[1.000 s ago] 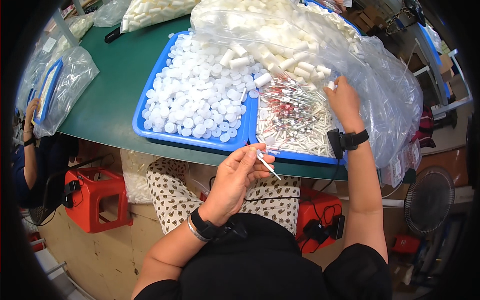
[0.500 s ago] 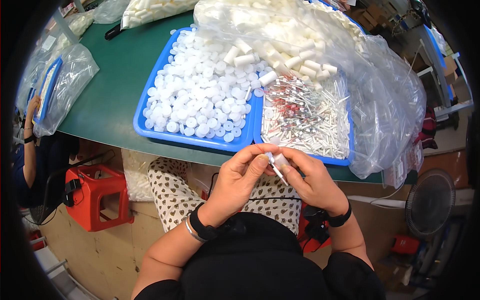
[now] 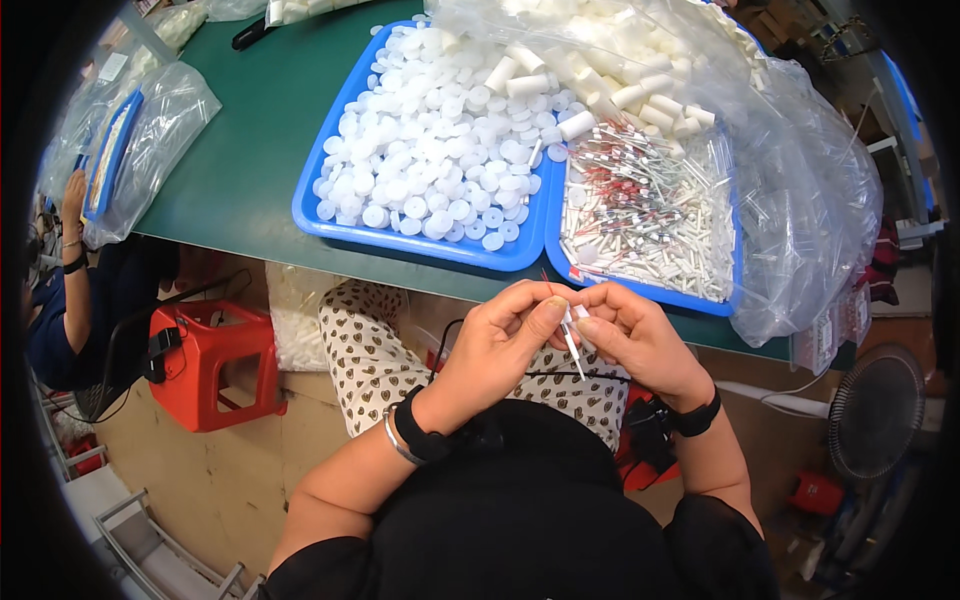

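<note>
My left hand point(image 3: 505, 340) is closed, its thumb and fingertips pinching a thin white rod point(image 3: 574, 356) that slants down toward my lap. A fine red wire point(image 3: 546, 283) sticks up above the fingers. My right hand point(image 3: 645, 340) is closed beside it, thumb and forefinger on a small white piece point(image 3: 580, 312) at the rod's upper end; fingers cover most of that piece. Both hands meet just off the table's front edge. Beyond them, a blue tray point(image 3: 640, 300) holds thin white rods with red wires, and a blue tray point(image 3: 420, 255) to its left holds translucent white discs.
A clear plastic bag point(image 3: 810, 210) with thick white foam-like cylinders point(image 3: 650, 95) spreads over the back right of the green table point(image 3: 240, 150). A red stool point(image 3: 215, 370) stands left, near another person's arm point(image 3: 75, 260). A fan point(image 3: 875, 415) is at right.
The whole view has shifted, so trays and table sit higher and further right. My fingertips have drawn closer together, the rod points more steeply down, and less of the white piece shows.
</note>
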`<action>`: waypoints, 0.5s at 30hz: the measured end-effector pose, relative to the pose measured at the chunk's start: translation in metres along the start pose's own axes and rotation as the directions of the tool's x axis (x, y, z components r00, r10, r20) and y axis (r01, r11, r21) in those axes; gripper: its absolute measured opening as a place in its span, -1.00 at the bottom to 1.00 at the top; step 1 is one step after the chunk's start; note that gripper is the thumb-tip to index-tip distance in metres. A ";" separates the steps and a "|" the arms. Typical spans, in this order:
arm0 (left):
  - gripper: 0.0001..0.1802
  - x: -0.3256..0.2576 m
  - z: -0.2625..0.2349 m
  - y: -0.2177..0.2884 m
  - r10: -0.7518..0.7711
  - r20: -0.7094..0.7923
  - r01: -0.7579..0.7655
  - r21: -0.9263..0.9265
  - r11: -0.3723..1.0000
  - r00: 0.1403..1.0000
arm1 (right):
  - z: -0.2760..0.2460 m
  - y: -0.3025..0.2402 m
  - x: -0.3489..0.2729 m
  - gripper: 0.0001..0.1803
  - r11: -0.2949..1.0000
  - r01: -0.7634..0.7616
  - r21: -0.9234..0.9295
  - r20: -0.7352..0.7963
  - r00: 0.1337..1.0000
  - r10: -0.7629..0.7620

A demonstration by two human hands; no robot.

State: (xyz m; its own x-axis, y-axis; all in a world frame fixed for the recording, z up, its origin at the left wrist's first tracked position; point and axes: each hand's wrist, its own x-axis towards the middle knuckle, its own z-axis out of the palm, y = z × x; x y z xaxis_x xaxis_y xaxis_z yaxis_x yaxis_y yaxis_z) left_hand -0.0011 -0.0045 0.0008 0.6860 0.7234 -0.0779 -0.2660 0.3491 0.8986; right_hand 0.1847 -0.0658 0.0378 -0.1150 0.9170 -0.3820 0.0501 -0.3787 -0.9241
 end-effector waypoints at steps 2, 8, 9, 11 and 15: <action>-0.64 0.000 -0.002 -0.006 -0.022 0.001 0.022 0.028 0.999 1.000 | -0.002 0.000 -0.001 -0.73 0.948 0.063 -0.312 0.011 0.998 -0.063; -0.66 -0.002 -0.005 -0.012 -0.250 0.031 0.244 -0.360 0.900 0.968 | 0.003 0.002 -0.004 -0.78 0.872 0.157 -0.463 0.037 0.987 -0.158; -0.66 -0.002 -0.005 -0.012 -0.269 0.023 0.259 -0.353 0.899 0.963 | 0.005 0.002 -0.005 -0.79 0.907 0.144 -0.397 0.036 0.989 -0.141; -0.66 -0.002 -0.002 -0.011 -0.305 0.009 0.290 -0.337 0.896 0.952 | 0.006 0.003 -0.006 -0.82 0.964 0.094 -0.250 0.029 0.996 -0.089; -0.66 -0.004 0.001 -0.011 -0.277 -0.020 0.263 -0.249 0.932 0.961 | 0.001 0.003 -0.005 -0.87 0.989 -0.077 0.126 0.060 0.996 0.070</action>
State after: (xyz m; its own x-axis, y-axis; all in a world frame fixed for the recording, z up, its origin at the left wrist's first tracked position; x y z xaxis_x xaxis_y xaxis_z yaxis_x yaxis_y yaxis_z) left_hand -0.0004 -0.0117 -0.0088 0.7195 0.6101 -0.3319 -0.2357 0.6640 0.7096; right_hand 0.1848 -0.0718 0.0371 -0.1708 0.8791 -0.4450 -0.0670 -0.4609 -0.8849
